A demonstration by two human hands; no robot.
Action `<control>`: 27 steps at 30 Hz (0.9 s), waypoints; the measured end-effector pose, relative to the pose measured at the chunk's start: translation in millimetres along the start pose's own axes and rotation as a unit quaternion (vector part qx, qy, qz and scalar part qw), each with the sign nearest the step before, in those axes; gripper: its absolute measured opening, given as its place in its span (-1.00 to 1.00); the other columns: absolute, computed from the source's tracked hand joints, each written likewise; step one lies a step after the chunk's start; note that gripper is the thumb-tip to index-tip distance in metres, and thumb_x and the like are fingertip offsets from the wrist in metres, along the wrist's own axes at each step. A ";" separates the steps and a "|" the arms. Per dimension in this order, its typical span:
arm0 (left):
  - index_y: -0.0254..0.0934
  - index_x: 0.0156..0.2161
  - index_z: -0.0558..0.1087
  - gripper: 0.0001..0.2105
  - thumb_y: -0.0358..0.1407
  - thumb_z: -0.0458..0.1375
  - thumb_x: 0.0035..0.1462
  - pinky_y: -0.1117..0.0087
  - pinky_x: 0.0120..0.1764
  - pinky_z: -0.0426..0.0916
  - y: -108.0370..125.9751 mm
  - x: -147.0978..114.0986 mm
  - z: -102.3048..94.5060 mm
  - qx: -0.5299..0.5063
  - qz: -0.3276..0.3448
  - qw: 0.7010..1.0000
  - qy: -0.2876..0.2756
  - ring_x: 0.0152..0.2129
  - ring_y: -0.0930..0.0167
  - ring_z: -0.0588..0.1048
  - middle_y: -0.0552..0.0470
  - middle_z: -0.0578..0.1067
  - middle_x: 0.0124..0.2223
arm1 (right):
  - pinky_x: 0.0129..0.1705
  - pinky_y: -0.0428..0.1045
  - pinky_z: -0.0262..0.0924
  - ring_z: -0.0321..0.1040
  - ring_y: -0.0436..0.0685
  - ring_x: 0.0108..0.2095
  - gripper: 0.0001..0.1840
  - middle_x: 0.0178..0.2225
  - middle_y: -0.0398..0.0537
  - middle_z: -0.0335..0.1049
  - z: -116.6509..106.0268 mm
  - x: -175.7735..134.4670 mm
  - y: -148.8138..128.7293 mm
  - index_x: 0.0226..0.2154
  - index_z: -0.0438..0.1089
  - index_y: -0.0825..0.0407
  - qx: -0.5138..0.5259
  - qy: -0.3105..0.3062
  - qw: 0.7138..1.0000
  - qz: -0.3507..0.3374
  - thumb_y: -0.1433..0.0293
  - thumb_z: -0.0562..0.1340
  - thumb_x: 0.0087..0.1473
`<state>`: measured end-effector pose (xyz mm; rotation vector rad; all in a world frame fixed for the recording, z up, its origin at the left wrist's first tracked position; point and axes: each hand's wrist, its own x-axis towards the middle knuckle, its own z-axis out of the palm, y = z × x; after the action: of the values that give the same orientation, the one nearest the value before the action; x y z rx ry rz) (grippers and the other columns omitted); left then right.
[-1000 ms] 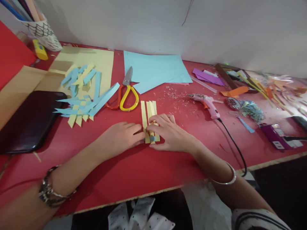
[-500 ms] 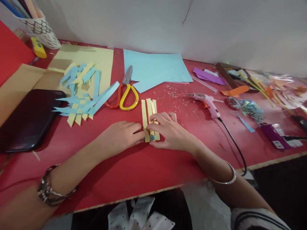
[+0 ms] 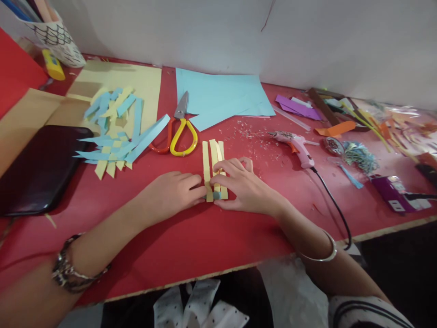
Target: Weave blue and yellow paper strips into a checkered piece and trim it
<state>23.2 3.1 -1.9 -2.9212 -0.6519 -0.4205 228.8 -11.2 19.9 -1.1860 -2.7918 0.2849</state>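
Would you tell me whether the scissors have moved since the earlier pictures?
No; judged against the red table, the scissors lie where they did, blades over the left edge of the blue sheet.

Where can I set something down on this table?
The red table is bare from the yellow strips to its near edge, and mostly so between the right hand and the black cord. Back left is crowded with blue strips, back right with paper scraps.

From my end I can read no text, brand or number anywhere; the purple box (image 3: 383,193) at the right of the frame bears pale patches too small for me to make out, and the black marks on the white cup (image 3: 58,40) at the upper left look like pattern, not letters
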 end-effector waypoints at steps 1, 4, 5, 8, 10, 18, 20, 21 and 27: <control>-0.26 -0.36 0.42 -0.67 -0.33 -0.19 0.26 0.45 -0.57 0.10 -0.2 0.0 0.1 -0.001 0.001 1.000 0.001 -0.62 0.48 0.33 0.10 0.32 -0.55 | -0.12 0.08 -0.19 0.12 0.14 -0.12 -0.76 -0.11 0.00 0.22 -0.3 -0.3 0.4 -0.26 0.33 0.00 0.002 0.000 1.000 -0.006 0.26 0.17 -0.02; -0.27 -0.34 0.42 -0.67 -0.31 -0.19 0.27 0.46 -0.56 0.11 -0.4 -0.2 0.1 -0.015 -0.002 1.000 0.003 -0.61 0.48 0.35 0.09 0.35 -0.54 | -0.06 0.10 -0.21 0.10 0.14 -0.09 -0.76 -0.10 -0.01 0.20 -1.1 -1.1 2.1 -0.27 0.33 -0.01 0.010 0.002 1.000 -0.021 0.25 0.19 -0.02; -0.27 -0.34 0.42 -0.66 -0.30 -0.19 0.27 0.46 -0.56 0.12 -0.4 -0.3 0.0 -0.022 -0.006 1.000 0.005 -0.59 0.48 0.36 0.08 0.36 -0.53 | -0.04 0.10 -0.22 0.10 0.14 -0.08 -0.75 -0.10 -0.01 0.20 -1.3 -1.2 2.5 -0.26 0.33 -0.01 0.011 0.001 1.000 -0.023 0.25 0.19 -0.03; -0.29 -0.33 0.42 -0.65 -0.31 -0.21 0.27 0.46 -0.54 0.16 -0.5 -0.8 -0.2 -0.038 -0.016 0.999 0.009 -0.58 0.47 0.38 0.07 0.40 -0.50 | -0.01 0.13 -0.24 0.09 0.14 -0.09 -0.75 -0.10 0.00 0.19 -1.4 -1.2 3.0 -0.25 0.33 -0.01 0.015 -0.002 1.000 -0.020 0.24 0.19 -0.02; -0.29 -0.28 0.42 -0.66 -0.32 -0.21 0.27 0.46 -0.53 0.17 -0.8 -0.9 -0.1 -0.043 -0.017 0.999 0.002 -0.57 0.47 0.39 0.07 0.42 -0.48 | 0.00 0.14 -0.25 0.10 0.14 -0.10 -0.77 -0.11 -0.01 0.19 -1.5 -1.0 2.6 -0.25 0.33 -0.02 0.017 -0.003 1.000 -0.016 0.26 0.19 -0.01; -0.29 -0.32 0.41 -0.72 -0.23 -0.11 0.23 0.44 -0.53 0.21 -1.8 0.0 -0.7 -0.034 0.007 0.999 -0.013 -0.56 0.44 0.41 0.05 0.43 -0.45 | 0.01 0.16 -0.25 0.10 0.15 -0.10 -0.76 -0.09 0.02 0.19 -3.3 0.0 2.2 -0.23 0.32 -0.01 0.016 -0.018 1.000 -0.011 0.27 0.18 0.00; -0.28 -0.32 0.41 -0.74 -0.24 -0.09 0.23 0.45 -0.55 0.20 -1.4 -0.1 -1.2 -0.019 0.007 1.000 -0.019 -0.57 0.45 0.41 0.05 0.42 -0.45 | 0.01 0.17 -0.26 0.10 0.15 -0.10 -0.77 -0.09 0.02 0.20 -3.7 0.2 2.2 -0.24 0.32 -0.01 0.017 -0.021 1.000 -0.009 0.27 0.18 0.00; -0.28 -0.32 0.40 -0.74 -0.25 -0.10 0.23 0.45 -0.56 0.19 -1.1 -0.3 -1.3 -0.012 0.008 1.000 -0.020 -0.58 0.45 0.40 0.06 0.42 -0.46 | 0.01 0.17 -0.26 0.10 0.15 -0.10 -0.77 -0.09 0.01 0.20 -3.8 0.1 2.2 -0.24 0.32 -0.01 0.017 -0.023 1.000 -0.008 0.27 0.18 0.00; -0.29 -0.30 0.40 -0.66 -0.21 -0.18 0.25 0.45 -0.63 0.13 0.9 -2.2 -0.7 0.009 0.007 1.000 -0.003 -0.65 0.47 0.38 0.04 0.40 -0.47 | 0.02 0.17 -0.27 0.10 0.14 -0.09 -0.74 -0.10 0.00 0.20 -3.1 -1.6 3.5 -0.23 0.31 -0.01 0.024 -0.021 0.999 -0.016 0.25 0.18 0.00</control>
<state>21.5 1.3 -1.8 -2.9097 -0.6336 -0.4014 232.9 -9.5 22.2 -1.1361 -2.8197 0.3751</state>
